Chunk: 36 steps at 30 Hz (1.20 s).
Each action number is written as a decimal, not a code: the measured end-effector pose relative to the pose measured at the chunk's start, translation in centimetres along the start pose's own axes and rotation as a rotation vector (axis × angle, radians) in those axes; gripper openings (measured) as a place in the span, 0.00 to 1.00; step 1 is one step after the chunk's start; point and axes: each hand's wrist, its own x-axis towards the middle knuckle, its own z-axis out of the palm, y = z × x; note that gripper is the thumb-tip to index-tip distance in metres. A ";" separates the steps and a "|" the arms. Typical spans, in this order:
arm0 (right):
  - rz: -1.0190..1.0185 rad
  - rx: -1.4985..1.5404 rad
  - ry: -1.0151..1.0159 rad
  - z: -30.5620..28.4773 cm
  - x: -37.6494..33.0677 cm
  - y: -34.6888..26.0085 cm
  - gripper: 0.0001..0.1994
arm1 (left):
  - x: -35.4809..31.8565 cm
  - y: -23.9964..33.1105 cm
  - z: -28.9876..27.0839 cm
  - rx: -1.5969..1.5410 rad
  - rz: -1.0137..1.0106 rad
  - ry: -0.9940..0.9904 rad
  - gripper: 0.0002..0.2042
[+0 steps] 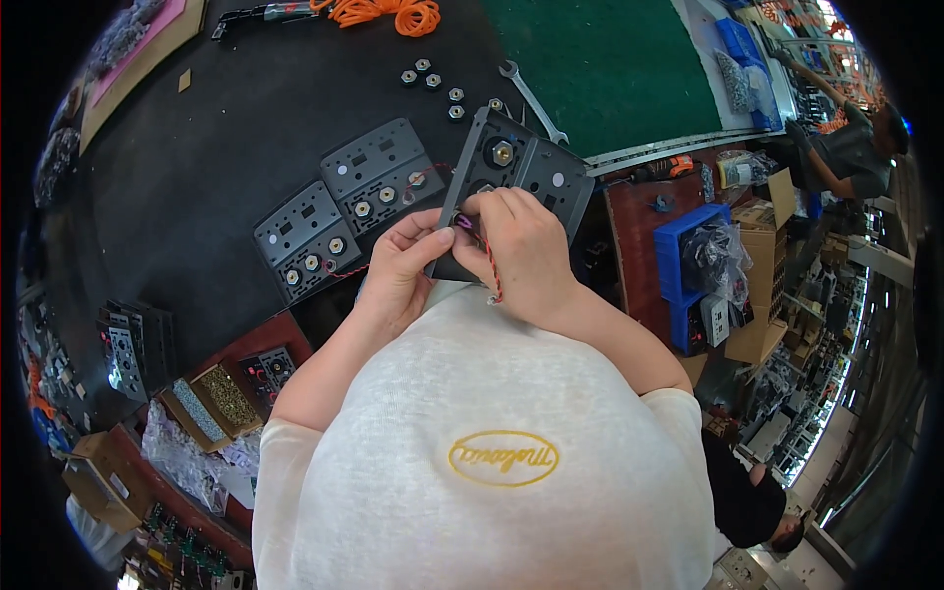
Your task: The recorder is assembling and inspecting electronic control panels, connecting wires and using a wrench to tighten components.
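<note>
A dark grey metal panel [554, 157] with round fittings and cut-outs stands tilted in front of my chest. My left hand [398, 264] pinches its lower left edge, the thumb lying along the side. Curled over the same corner, my right hand [524, 241] has its fingers closed on the panel's lower part; whatever is between them is hidden. A bit of purple wire [464, 222] shows between the two hands. Below the right fingers hangs a twisted red-and-black wire [495, 273]. Two similar panels, a farther one [359, 162] and a nearer one [300, 221], lie to the left, bearing hex-nut fittings.
Several loose hex-nut fittings [434, 82] and an open-end wrench [531, 101] lie beyond the panel. A coiled orange hose [393, 14] is at the far edge. Blue bins [674, 265] stand right, and small-parts boxes [224, 395] left. Other people [854, 147] are at the right.
</note>
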 end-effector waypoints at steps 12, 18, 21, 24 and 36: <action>-0.443 -0.057 -0.189 -2.2 2.0 3.3 0.11 | 0.0 -0.4 0.9 -0.039 -0.146 0.053 0.13; -0.315 -0.002 -0.139 -2.0 1.3 4.4 0.13 | 0.7 -1.9 2.1 -0.007 -0.011 0.099 0.13; -0.233 0.061 -0.101 -1.9 1.2 4.8 0.12 | 1.2 -2.6 2.8 -0.017 0.068 0.107 0.13; -0.147 0.161 -0.084 -2.1 1.2 5.2 0.13 | 1.9 -3.4 3.7 -0.007 0.195 0.137 0.13; 0.358 1.185 -0.733 -5.7 1.5 13.1 0.16 | 1.7 -3.7 5.8 1.068 0.954 0.108 0.17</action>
